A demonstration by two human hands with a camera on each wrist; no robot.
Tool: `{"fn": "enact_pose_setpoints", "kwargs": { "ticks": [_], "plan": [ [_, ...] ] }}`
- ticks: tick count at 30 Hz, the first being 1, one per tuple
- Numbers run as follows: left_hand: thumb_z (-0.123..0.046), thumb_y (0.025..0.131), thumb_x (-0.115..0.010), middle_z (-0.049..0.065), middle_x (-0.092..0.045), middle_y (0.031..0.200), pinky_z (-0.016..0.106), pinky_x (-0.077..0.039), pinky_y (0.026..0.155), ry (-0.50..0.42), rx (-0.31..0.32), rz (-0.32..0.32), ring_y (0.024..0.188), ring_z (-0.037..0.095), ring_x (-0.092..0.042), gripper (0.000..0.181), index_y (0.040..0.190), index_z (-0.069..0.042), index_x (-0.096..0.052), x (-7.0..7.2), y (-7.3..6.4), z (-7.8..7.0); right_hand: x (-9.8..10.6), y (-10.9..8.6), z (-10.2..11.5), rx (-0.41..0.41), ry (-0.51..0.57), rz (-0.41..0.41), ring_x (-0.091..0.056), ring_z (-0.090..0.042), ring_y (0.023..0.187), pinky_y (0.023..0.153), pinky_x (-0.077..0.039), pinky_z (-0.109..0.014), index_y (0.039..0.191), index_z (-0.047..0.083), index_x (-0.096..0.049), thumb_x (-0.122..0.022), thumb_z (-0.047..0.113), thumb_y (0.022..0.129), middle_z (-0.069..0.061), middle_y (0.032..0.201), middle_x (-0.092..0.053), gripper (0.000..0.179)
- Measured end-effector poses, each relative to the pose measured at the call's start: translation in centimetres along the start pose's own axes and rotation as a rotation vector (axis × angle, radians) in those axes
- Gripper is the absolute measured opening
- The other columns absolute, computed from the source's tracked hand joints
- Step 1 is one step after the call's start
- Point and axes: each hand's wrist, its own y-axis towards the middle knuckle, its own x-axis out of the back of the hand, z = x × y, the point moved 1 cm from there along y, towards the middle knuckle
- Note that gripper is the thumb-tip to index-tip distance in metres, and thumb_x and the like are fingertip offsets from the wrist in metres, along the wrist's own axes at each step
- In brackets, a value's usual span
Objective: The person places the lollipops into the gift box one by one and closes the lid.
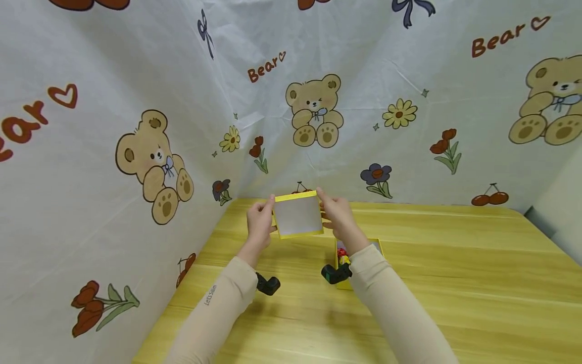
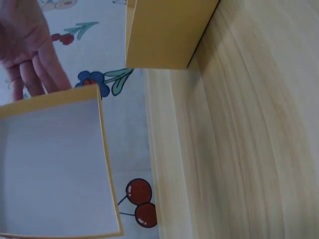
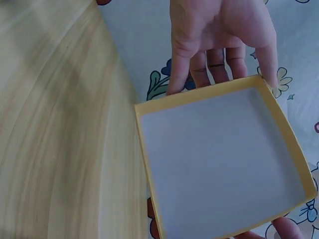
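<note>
Both hands hold up a shallow yellow box lid (image 1: 298,216) with a white inside, its hollow facing the head camera. My left hand (image 1: 260,221) grips its left edge, thumb by the top corner. On the opposite edge, my right hand (image 1: 338,215) holds it with the thumb at the upper corner and fingers along the side. From the right wrist, the lid (image 3: 224,164) shows its full hollow, with the left hand (image 3: 219,35) beyond it and right-hand fingertips (image 3: 286,228) at the bottom. The left wrist view has the right hand (image 2: 30,45) past the lid (image 2: 55,169).
A yellow box (image 1: 345,285) stands on the wooden table (image 1: 291,313) below the right forearm, partly hidden by it. Inside lie small red and yellow things (image 1: 343,256). A bear-patterned cloth (image 1: 273,111) hangs behind and at the left.
</note>
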Motion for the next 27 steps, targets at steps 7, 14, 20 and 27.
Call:
{"fn": "enact_pose_setpoints", "kwargs": {
  "ticks": [7, 14, 20, 27],
  "plan": [
    [-0.027, 0.092, -0.073, 0.002, -0.055, 0.083, 0.025, -0.044, 0.06, -0.01, -0.157, -0.112, 0.069, 0.014, -0.048, 0.024, 0.085, -0.004, -0.067, -3.5, -0.8, -0.1, 2.0, -0.2, 0.3, 0.017, -0.038, -0.093, -0.058, -0.04, 0.122, 0.106, -0.049, -0.048, 0.126, -0.006, -0.054, -0.062, 0.037, 0.098, -0.019, 0.122, -0.056, 0.053],
    [-0.016, 0.089, -0.075, 0.004, -0.069, 0.1, 0.02, -0.045, 0.062, -0.08, -0.172, -0.06, 0.083, 0.012, -0.054, 0.019, 0.094, 0.003, -0.076, -5.3, -2.4, -0.6, 4.9, -1.1, 0.8, 0.001, 0.014, -0.005, -0.039, -0.044, 0.144, 0.121, -0.03, -0.052, 0.143, -0.01, -0.039, -0.057, 0.027, 0.099, -0.03, 0.153, -0.037, 0.061],
    [-0.027, 0.088, -0.077, -0.004, -0.059, 0.074, 0.02, -0.037, 0.052, -0.075, -0.177, -0.001, 0.061, 0.009, -0.044, 0.034, 0.088, 0.007, -0.073, -6.0, -4.0, -1.2, 7.1, -2.8, 1.2, 0.077, 0.027, 0.014, -0.034, -0.043, 0.147, 0.123, -0.026, -0.052, 0.123, -0.008, -0.054, -0.058, 0.019, 0.099, -0.029, 0.157, -0.032, 0.036],
    [-0.024, 0.087, -0.08, 0.004, -0.07, 0.101, 0.027, -0.059, 0.08, -0.086, -0.096, 0.102, 0.082, 0.01, -0.059, 0.027, 0.091, 0.002, -0.076, -6.4, -5.2, -0.6, 9.3, -5.4, 0.6, 0.101, -0.02, 0.023, -0.043, -0.04, 0.14, 0.125, -0.023, -0.052, 0.09, 0.011, -0.059, -0.061, 0.018, 0.099, -0.004, 0.122, -0.052, 0.011]
  ]
}}
